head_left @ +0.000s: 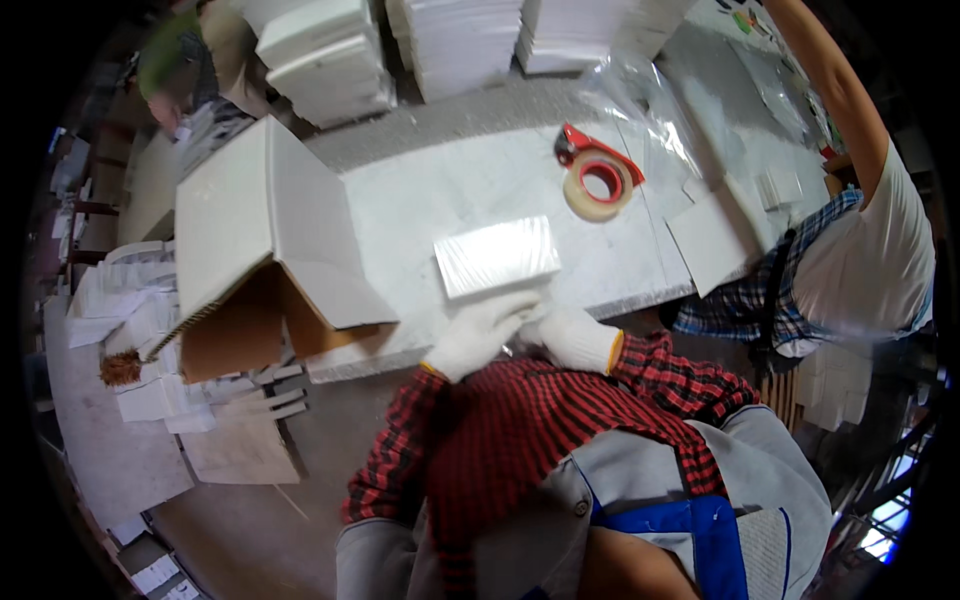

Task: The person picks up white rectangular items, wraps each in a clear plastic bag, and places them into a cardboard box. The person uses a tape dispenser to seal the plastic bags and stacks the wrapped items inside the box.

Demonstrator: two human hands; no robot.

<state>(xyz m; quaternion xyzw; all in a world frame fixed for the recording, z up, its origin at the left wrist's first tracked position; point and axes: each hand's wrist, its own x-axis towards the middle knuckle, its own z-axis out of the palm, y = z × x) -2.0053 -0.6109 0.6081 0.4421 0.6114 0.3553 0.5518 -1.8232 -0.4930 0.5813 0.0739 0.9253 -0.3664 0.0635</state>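
My left hand [472,335], in a white knit glove with a yellow cuff edge, is at the near edge of the table. Its bent fingers point right and meet my right hand [578,339], gloved the same way. The fingers of the right hand curl inward and are partly hidden. A small shiny bit shows between the hands, too blurred to name. Just beyond them a flat white box [497,257] lies on the table, with glossy, wrinkled clear film over it.
A red tape dispenser [600,180] with clear tape lies far right on the white tabletop [400,200]. An open carton [225,215] stands left. Stacked white boxes [465,45] line the back. Clear plastic [640,100] lies beyond the dispenser. A co-worker [860,250] is at the right.
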